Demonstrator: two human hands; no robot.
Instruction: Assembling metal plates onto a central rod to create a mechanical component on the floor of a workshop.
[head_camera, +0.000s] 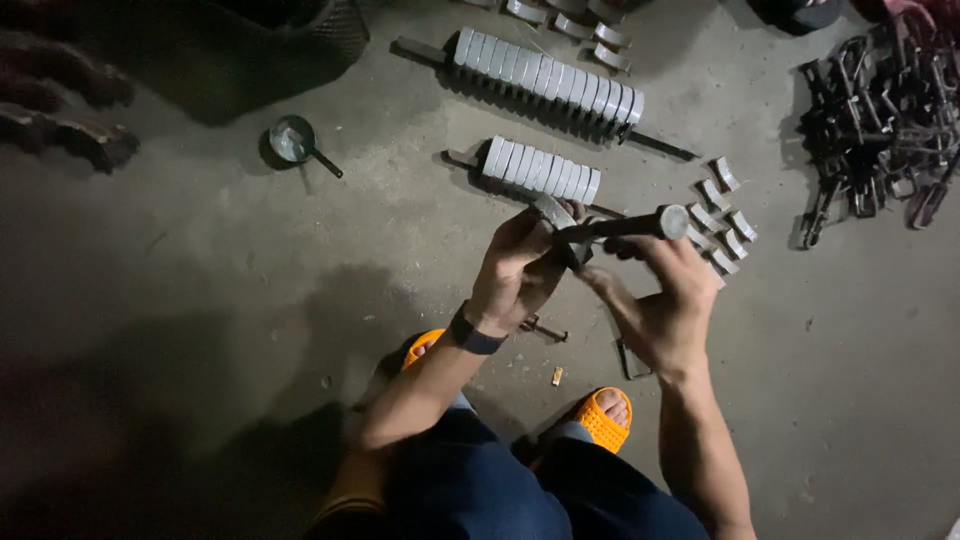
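My left hand grips a small flat grey metal piece at chest height above the concrete floor. My right hand holds a dark metal rod with a round end, its tip meeting the piece in my left hand. A dark band sits on my left wrist. Just beyond my hands lie two rods strung with rows of grey metal pieces, a short row and a longer row. Loose grey pieces are scattered right of my right hand.
A tangled pile of dark metal clamps lies at the far right. A small pan with a handle sits at the left. More loose pieces lie at the top. My orange sandals rest on the floor below, with a bolt nearby.
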